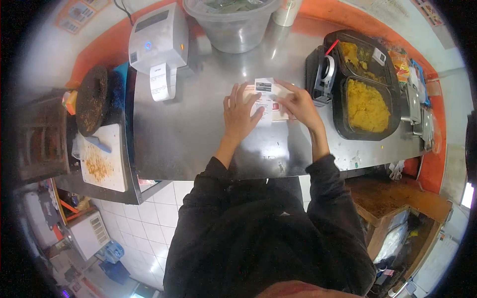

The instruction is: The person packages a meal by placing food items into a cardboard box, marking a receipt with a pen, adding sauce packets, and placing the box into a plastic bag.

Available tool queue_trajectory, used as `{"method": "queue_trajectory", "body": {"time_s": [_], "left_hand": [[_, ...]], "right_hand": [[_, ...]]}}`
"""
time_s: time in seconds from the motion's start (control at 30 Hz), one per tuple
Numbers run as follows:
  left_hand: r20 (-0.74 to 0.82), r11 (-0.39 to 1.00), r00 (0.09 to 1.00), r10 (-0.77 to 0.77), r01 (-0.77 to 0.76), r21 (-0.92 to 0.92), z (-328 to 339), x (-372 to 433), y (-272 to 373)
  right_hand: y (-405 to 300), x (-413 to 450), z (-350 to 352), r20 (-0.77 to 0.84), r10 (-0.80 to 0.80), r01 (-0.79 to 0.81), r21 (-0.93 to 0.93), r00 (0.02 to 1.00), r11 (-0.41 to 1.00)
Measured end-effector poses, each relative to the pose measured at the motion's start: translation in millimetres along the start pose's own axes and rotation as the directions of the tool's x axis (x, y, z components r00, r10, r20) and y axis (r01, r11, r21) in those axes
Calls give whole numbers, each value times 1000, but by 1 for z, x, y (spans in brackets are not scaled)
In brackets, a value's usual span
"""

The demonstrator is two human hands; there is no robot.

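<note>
On the steel counter, a printed paper slip lies across a flat, light-coloured packet or box with a small red mark. My left hand rests on the slip's left side, its fingers spread and the thumb and index fingertip on the paper. My right hand touches the right side of the slip and the packet with bent fingers. Whether its fingertips pinch the paper, I cannot tell. Part of the packet is hidden beneath the slip and both hands.
A label printer with paper hanging out stands back left, beside a clear plastic tub. A tape dispenser and a black tray of yellow food are at right. At left lies a cutting board with a knife.
</note>
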State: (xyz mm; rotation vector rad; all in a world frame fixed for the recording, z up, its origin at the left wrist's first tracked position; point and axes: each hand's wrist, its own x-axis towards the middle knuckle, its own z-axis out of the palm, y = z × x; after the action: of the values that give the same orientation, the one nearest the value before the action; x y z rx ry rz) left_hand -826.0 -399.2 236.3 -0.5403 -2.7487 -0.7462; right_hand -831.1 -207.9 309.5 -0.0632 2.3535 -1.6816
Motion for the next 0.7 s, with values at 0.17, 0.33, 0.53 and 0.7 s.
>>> {"method": "queue_trajectory", "body": {"time_s": [0.17, 0.33, 0.53, 0.7], "left_hand": [[54, 994, 992, 112, -112, -3, -1, 9, -2], [225, 995, 969, 104, -103, -14, -16, 9, -22], [257, 983, 951, 173, -154, -96, -2, -11, 5], [-128, 986, 982, 142, -130, 100, 30, -57, 27]], "right_hand": [[43, 38, -3, -156, 41, -131, -628, 987, 767], [25, -17, -17, -253, 38, -223, -759, 967, 611], [69, -180, -21, -80, 255, -267, -300, 964, 916], [103, -326, -30, -303, 357, -436, -254, 883, 863]]}}
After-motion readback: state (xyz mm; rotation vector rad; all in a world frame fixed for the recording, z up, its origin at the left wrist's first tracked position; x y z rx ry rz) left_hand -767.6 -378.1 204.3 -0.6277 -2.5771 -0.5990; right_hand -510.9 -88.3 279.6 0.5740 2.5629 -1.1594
